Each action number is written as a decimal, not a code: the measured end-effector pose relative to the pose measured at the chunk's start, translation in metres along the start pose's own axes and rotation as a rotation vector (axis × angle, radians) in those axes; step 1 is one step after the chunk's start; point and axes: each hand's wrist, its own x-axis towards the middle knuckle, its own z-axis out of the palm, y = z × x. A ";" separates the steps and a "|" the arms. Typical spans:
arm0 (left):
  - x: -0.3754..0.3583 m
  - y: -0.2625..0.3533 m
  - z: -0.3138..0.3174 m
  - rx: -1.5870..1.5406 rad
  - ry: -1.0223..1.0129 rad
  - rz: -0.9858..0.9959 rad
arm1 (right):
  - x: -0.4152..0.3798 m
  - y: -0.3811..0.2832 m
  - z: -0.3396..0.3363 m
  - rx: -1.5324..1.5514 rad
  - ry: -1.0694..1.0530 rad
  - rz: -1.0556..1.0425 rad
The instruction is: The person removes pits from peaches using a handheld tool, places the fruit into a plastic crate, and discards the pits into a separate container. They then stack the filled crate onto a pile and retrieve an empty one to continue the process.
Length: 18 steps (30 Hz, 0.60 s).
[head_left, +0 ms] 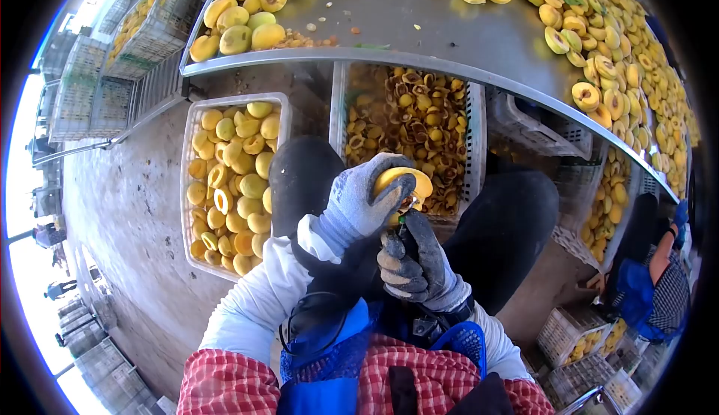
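Note:
My left hand (368, 196), in a grey-blue work glove, is closed around a yellow fruit half (413, 183), held above my lap. Just below and to the right, my right hand (419, 265), in a similar glove with dark, stained fingers, is wrapped round a small tool (403, 225) with a green part. The tool's tip meets the fruit's underside, where something dark shows; its exact shape is hidden by the fingers. Beyond the hands, a crate (476, 134) holds many brownish fruit pieces. A white crate (187, 190) of yellow fruit halves stands to the left of my knee.
A metal table (419, 29) with piles of halved fruit spans the top, its edge just beyond the crates. More crates (573, 336) stand at the lower right, near another person (666, 288) in a blue apron. Stacked crates (93, 89) are at the upper left.

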 end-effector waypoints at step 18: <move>-0.099 -0.062 -0.062 -0.509 0.814 -0.204 | 0.004 -0.019 -0.032 0.081 0.028 -0.220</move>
